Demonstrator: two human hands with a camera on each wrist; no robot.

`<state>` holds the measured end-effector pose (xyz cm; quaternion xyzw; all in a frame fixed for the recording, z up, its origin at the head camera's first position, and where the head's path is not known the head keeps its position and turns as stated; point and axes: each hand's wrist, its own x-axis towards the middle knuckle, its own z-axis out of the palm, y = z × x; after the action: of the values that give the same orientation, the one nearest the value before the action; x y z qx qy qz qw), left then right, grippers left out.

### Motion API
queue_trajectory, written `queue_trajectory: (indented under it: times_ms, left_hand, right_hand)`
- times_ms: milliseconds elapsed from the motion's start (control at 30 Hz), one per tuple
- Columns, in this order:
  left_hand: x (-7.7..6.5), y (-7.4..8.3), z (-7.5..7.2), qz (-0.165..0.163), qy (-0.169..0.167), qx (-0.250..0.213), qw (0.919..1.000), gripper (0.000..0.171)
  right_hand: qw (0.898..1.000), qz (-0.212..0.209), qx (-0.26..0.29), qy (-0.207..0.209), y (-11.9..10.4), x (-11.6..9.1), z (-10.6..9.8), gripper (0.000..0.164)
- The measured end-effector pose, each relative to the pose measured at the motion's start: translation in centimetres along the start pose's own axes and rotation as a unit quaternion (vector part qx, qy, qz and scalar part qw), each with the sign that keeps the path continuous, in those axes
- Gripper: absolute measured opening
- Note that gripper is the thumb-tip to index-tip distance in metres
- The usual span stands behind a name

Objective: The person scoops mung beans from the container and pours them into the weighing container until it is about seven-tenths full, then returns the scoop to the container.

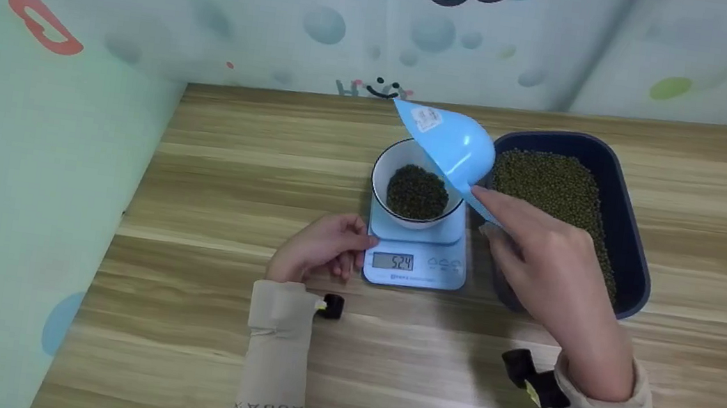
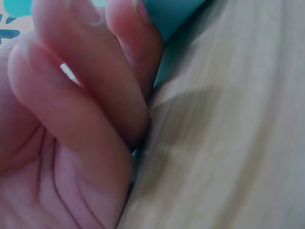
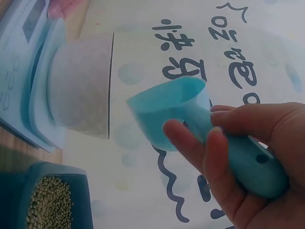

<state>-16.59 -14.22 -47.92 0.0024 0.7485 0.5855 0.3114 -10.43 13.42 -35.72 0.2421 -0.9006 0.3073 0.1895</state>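
My right hand (image 1: 549,260) grips the handle of a light blue scoop (image 1: 459,143), tipped over the white bowl (image 1: 411,223). In the right wrist view, my fingers curl round the handle of the scoop (image 3: 159,112) beside the bowl (image 3: 81,86). Dark green beans (image 1: 417,193) lie in a heap inside the bowl. Under it is a light blue kitchen scale (image 1: 413,277), its display (image 1: 392,261) showing 524. My left hand (image 1: 328,245) holds the scale's left edge, thumb on top. Curled fingers (image 2: 90,105) rest by the tabletop in the left wrist view.
A dark blue tub (image 1: 636,296) of small green beans (image 1: 549,183) stands right of the scale, under my right hand. The wooden table (image 1: 210,198) meets a printed backdrop (image 1: 357,41) at the back and left. Black wrist cameras (image 1: 543,386) stick out from the cuffs.
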Motion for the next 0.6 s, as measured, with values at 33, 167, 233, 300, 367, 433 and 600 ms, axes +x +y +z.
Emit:
queue_trajectory:
  times_ms: [33, 167, 233, 300, 367, 433, 600]
  left_hand:
    - [0.0, 0.0, 0.0, 0.0, 0.0, 0.0, 1.0, 0.021]
    - [0.0, 0.0, -0.1, 0.0, -0.003, 0.0, 1.0, 0.021]
    - [0.0, 0.0, -0.2, 0.002, -0.006, 0.0, 1.0, 0.021]
    - [0.0, 0.1, -0.2, 0.004, -0.006, 0.002, 1.0, 0.021]
    - [-0.1, 0.1, -0.3, 0.005, -0.008, 0.003, 1.0, 0.021]
    - [0.0, 0.1, -0.3, 0.005, -0.008, 0.004, 0.9999, 0.021]
    - [0.1, -0.1, -0.1, 0.008, -0.006, 0.006, 0.9999, 0.021]
  right_hand:
    - [1.0, 0.009, 0.008, -0.002, 0.0, 0.0, -0.1, 0.043]
    - [0.998, 0.047, 0.029, 0.002, -0.1, 0.0, -0.4, 0.045]
    - [0.998, 0.057, 0.032, 0.006, -0.2, 0.0, -0.4, 0.046]
    - [0.998, 0.06, 0.036, 0.009, -0.2, 0.0, -0.4, 0.046]
    - [0.997, 0.063, 0.037, 0.012, -0.3, 0.0, -0.5, 0.045]
    - [0.996, 0.072, 0.041, 0.019, -0.4, -0.1, -0.5, 0.041]
    - [0.991, 0.114, 0.052, 0.045, -0.1, -0.8, -1.4, 0.037]
